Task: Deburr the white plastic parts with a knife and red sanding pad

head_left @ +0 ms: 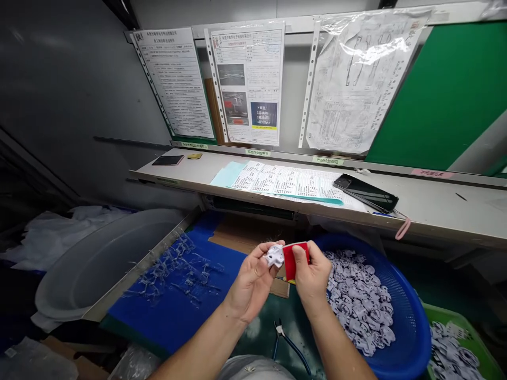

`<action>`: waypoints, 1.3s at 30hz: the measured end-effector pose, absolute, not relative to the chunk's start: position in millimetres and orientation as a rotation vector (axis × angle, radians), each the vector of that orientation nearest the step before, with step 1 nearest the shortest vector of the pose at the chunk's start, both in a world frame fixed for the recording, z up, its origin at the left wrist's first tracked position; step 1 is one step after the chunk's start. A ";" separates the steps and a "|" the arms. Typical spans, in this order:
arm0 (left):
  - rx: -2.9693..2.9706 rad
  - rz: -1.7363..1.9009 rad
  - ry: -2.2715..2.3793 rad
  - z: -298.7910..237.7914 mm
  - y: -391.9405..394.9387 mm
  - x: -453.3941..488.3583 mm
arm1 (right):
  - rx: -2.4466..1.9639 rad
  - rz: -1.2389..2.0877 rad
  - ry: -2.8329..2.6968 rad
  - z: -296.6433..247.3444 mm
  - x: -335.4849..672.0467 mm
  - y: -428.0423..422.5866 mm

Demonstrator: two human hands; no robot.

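My left hand (251,282) pinches a small white moulded plastic part (274,255) between thumb and fingers. My right hand (312,269) grips a red block (291,259), with a yellowish edge showing at its lower end. The white part sits against the block's left side, and my fingers hide some of both. Below my hands lie blue-handled side cutters (287,343). To the right of my right hand, a blue plastic basket (420,332) holds a heap of similar white parts (358,301).
On the left, a blue mat (158,311) carries clear plastic runners, beside a grey tub (99,258). A green crate (465,338) of white parts stands at the lower right. Above is a white shelf (435,211) with papers and phones, below posted documents.
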State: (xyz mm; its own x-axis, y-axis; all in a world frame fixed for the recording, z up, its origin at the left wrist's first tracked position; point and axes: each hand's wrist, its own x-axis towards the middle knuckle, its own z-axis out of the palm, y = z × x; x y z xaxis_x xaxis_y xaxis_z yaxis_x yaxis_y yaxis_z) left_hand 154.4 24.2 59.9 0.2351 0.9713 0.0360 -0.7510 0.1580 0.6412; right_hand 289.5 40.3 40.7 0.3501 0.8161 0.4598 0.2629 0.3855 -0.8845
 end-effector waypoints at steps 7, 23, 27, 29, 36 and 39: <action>0.644 1.222 0.434 63.5 15.8 164.6 | -1.069 0.451 -1.209 91.8 270.9 62.5; 0.532 1.296 0.383 67.8 19.0 161.4 | -1.161 0.288 -1.267 77.3 264.0 50.0; 0.577 1.255 0.414 65.4 10.8 163.5 | -1.201 0.303 -1.331 104.0 265.4 65.6; 0.566 1.251 0.433 62.3 9.1 160.6 | -1.179 0.411 -1.294 103.4 269.7 68.2; 0.707 1.329 0.473 61.9 21.9 143.5 | -1.063 0.833 -1.098 70.4 280.5 51.6; 0.713 1.342 0.465 64.5 25.5 141.9 | -1.105 0.909 -1.291 48.0 269.9 35.4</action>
State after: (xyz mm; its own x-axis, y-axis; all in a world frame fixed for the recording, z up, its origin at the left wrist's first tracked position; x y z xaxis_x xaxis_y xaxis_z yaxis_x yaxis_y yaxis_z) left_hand 141.9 25.5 64.5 0.1862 0.9781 0.0934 -0.7107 0.0684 0.7002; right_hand 269.9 35.4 48.0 0.0943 0.9602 0.2630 0.0758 0.2565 -0.9636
